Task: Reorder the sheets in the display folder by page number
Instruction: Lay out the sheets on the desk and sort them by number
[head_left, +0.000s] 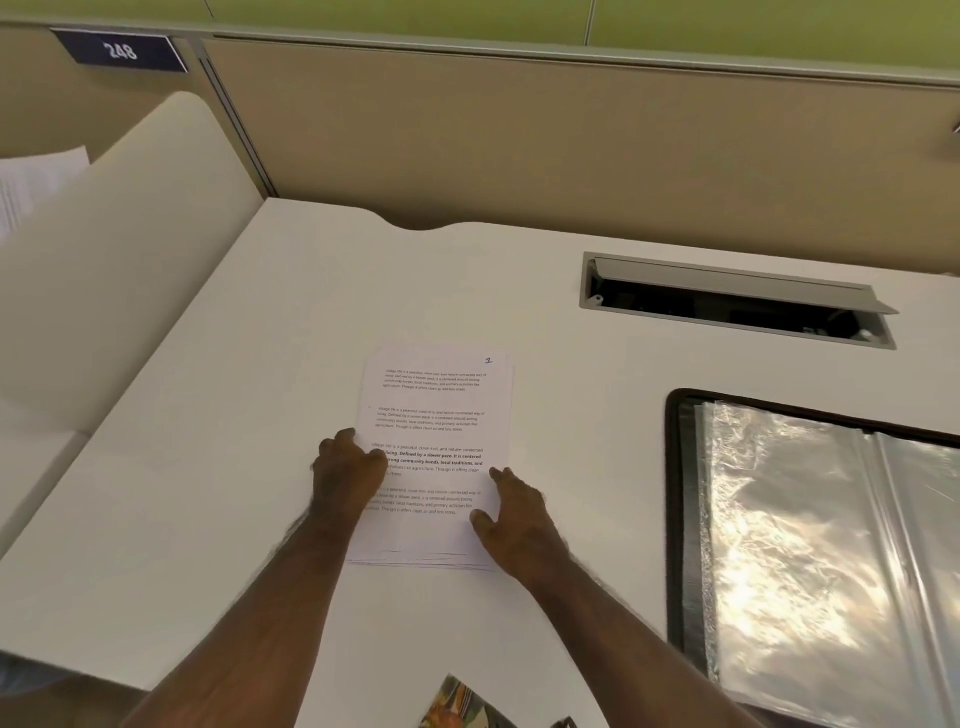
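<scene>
Both hands' grip released: left hand (349, 464) and right hand (511, 512) flank the sheets (439, 415).

A stack of sheets (436, 452) is lying near the middle of the desk (234, 467). The left hand (349, 470) is resting on the stack's left edge and the right hand (511, 514) on its lower right edge. The open display folder (810, 545) is lying to the right of the stack, well apart from it. Behind the folder, a cable hatch (737, 301) is sitting in the desk. A partition (519, 140) is standing behind the desk, with a number plate (120, 51) at its far left.
</scene>
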